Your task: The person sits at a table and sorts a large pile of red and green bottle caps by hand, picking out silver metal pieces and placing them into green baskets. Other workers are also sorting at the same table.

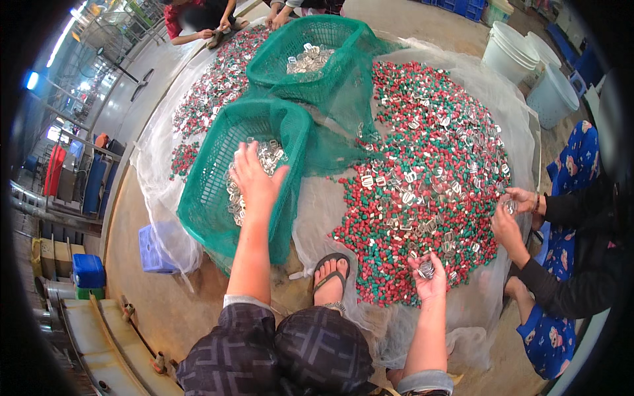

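The left hand (pixel 256 177) is being held out flat, fingers spread and gripping nothing, over the silvery metal clips (pixel 264 165) lying inside the near green mesh basket (pixel 211 198). The right hand (pixel 429 272) is being kept curled around a small bunch of the same clips, to the right of that basket, at the near edge of the red and green caps (pixel 429 165) spread on a white net sheet (pixel 489 99). A second green basket (pixel 310 46) is sitting just beyond the near one. A sandalled foot (pixel 330 277) is being rested below the basket. To the far right, another person's hands (pixel 515 211) are seemingly picking among the caps.
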{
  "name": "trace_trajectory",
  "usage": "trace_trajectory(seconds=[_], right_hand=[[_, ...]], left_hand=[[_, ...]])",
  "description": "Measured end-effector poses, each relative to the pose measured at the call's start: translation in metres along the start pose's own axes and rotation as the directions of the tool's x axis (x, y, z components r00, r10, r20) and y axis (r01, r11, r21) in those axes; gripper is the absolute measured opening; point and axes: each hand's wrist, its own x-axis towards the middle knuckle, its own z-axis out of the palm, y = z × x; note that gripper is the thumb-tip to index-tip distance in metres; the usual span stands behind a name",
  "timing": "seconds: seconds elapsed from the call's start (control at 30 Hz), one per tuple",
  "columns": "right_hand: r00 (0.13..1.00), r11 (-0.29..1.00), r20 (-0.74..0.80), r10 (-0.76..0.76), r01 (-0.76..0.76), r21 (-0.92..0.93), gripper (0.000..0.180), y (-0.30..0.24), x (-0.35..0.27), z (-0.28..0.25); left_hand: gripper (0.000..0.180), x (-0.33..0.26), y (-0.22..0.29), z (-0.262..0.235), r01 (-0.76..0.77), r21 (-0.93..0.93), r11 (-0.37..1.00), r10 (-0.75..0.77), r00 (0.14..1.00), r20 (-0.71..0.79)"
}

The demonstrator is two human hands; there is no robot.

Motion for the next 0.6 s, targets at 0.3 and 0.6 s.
trace_trajectory(seconds=[0.3, 0.6], right_hand=[[0.583, 0.067, 0.474, -0.66, 0.674, -0.736, 0.022, 0.062, -0.031, 0.115], [0.49, -0.139, 0.63, -0.602, 0.713, -0.687, 0.039, 0.058, -0.044, 0.112]], left_hand=[[0.051, -0.153, 0.154, 0.035, 0.853, 0.028, -0.521, 0.391, 0.209, 0.897], [0.031, -0.164, 0.122, 0.067, 0.729, 0.194, -0.657, 0.365, 0.082, 0.928]])
